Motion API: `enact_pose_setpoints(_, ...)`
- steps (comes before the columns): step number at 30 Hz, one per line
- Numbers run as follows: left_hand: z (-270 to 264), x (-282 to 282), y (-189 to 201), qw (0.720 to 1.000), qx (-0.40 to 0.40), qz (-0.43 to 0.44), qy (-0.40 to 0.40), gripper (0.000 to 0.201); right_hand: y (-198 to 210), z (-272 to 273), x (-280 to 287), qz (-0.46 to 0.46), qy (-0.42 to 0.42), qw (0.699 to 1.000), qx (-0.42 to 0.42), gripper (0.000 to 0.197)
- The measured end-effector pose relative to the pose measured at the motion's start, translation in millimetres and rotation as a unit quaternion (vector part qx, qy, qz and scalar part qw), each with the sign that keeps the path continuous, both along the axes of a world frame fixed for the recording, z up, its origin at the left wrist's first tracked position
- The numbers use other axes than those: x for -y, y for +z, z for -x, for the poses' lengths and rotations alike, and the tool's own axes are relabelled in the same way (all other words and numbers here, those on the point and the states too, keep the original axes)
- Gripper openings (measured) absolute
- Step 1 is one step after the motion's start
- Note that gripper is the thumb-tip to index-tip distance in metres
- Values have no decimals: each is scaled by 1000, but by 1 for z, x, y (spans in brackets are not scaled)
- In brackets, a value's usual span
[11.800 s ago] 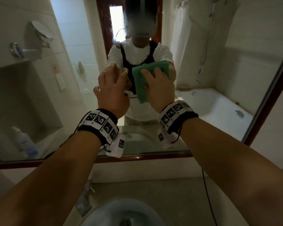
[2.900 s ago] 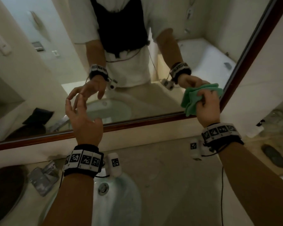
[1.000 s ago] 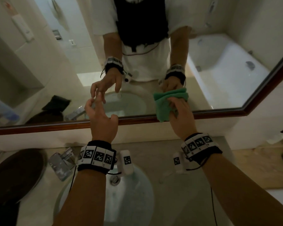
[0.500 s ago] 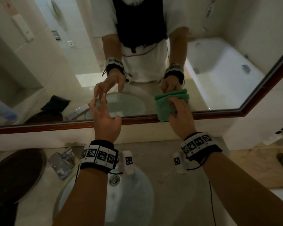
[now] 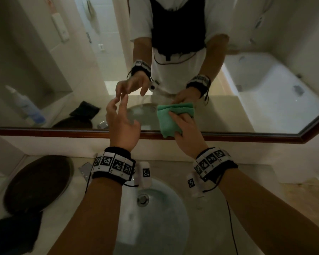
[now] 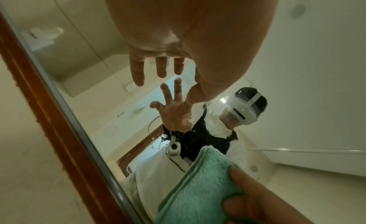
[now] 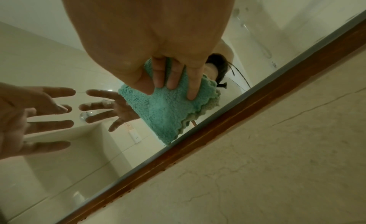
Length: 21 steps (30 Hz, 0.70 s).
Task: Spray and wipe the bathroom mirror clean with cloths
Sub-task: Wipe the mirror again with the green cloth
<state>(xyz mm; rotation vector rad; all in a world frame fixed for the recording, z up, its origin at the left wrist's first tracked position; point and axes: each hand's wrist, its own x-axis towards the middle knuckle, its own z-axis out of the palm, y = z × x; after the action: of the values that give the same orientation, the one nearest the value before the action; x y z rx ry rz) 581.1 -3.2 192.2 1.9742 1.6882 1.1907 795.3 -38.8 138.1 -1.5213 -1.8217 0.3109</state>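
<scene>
Folded green cloth [image 5: 168, 119] pressed against mirror [image 5: 247, 70] near lower frame, gripped by right hand [image 5: 187, 135], left hand [image 5: 121, 124] held empty beside it, fingers spread.

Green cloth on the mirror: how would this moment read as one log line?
right hand: presses green cloth on mirror, near wooden frame | left hand: open, empty

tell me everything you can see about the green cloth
The cloth is mint green, fluffy like microfibre, and folded into several layers with wavy edges showing in the right wrist view. The right hand grips it, fingers spread across its back, holding it against the mirror low on the glass, its bottom corner at the wooden frame. The left hand is open beside it, not touching.
</scene>
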Motion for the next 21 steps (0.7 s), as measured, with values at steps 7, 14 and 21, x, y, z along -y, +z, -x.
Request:
enact_pose_setpoints(7,36,-2,16,1000,-13,-24,11,73,26,30,-14,-28,2,1000,-13,65)
enact_pose_setpoints(14,74,-10,55,999,-39,-25,16,73,89,57,-33,-76,-26,997,-6,66)
enact_pose_setpoints(21,106,-20,105,996,-70,-47,22,74,170,78,-36,-113,-63,991,21,72)
